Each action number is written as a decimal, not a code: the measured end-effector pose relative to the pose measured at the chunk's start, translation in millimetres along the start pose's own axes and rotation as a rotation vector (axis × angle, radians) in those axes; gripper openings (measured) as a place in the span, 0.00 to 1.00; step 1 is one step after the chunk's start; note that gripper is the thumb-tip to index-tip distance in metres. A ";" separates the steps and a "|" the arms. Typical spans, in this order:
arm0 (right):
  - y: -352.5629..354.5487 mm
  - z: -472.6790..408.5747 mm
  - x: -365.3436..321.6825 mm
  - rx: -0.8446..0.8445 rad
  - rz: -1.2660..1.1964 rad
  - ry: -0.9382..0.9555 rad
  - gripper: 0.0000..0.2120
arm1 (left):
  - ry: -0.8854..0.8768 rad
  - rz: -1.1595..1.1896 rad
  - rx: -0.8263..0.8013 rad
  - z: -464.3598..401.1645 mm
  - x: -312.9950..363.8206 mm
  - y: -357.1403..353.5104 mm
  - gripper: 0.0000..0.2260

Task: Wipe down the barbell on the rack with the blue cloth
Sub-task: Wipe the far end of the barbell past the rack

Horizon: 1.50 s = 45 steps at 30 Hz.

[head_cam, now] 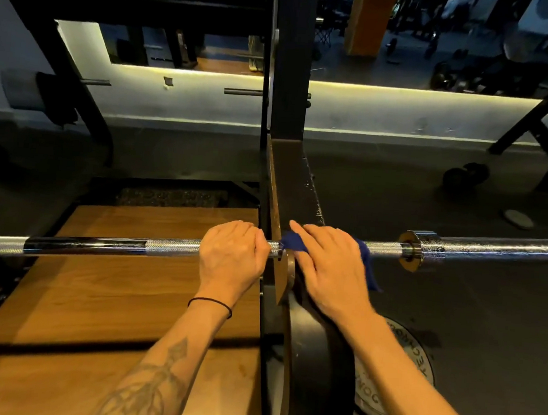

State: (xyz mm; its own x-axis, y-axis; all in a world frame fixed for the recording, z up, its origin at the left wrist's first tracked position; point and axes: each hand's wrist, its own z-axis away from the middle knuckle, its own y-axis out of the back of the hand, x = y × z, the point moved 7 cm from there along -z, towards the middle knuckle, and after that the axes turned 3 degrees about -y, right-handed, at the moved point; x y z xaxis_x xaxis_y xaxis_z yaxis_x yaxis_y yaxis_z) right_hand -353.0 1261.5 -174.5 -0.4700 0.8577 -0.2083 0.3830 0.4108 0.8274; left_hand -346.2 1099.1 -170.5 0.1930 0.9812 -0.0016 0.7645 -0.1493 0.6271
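Pressing blue cloth (296,243) onto barbell (172,247), right hand (330,266) seemingly clasps it.

— Any writing you can read here?

— Only on the round weight plate (392,390) lying low at the right, beside the forearm. White letters curve along its pale ring.

— What do they say?

— Partly hidden. I make out "ECH" near the top and "ONG" lower down, upside down. The rest is covered or too dim.

— Numbers?

— None legible.
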 end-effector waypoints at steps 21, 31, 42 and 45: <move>26.0 20.2 86.6 0.245 0.054 -0.460 0.19 | 0.030 -0.001 0.012 4.3 1.8 1.8 0.17; 8.9 3.8 8.6 0.049 -0.022 -0.006 0.21 | 0.020 -0.020 -0.005 4.1 2.0 1.4 0.17; 2.0 11.4 7.0 0.066 -0.084 -0.096 0.21 | 0.062 -0.018 -0.061 3.9 0.0 -3.1 0.18; 17.4 15.0 49.9 0.069 0.003 -0.002 0.21 | 0.066 -0.016 -0.047 3.0 0.5 -1.1 0.18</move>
State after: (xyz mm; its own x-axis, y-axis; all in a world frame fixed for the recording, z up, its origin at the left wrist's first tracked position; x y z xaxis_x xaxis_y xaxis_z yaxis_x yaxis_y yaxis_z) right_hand -357.9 1316.1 -178.3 -0.4668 0.8598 -0.2070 0.4384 0.4282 0.7902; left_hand -345.1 1099.4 -173.5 0.1392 0.9895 0.0382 0.7368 -0.1293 0.6636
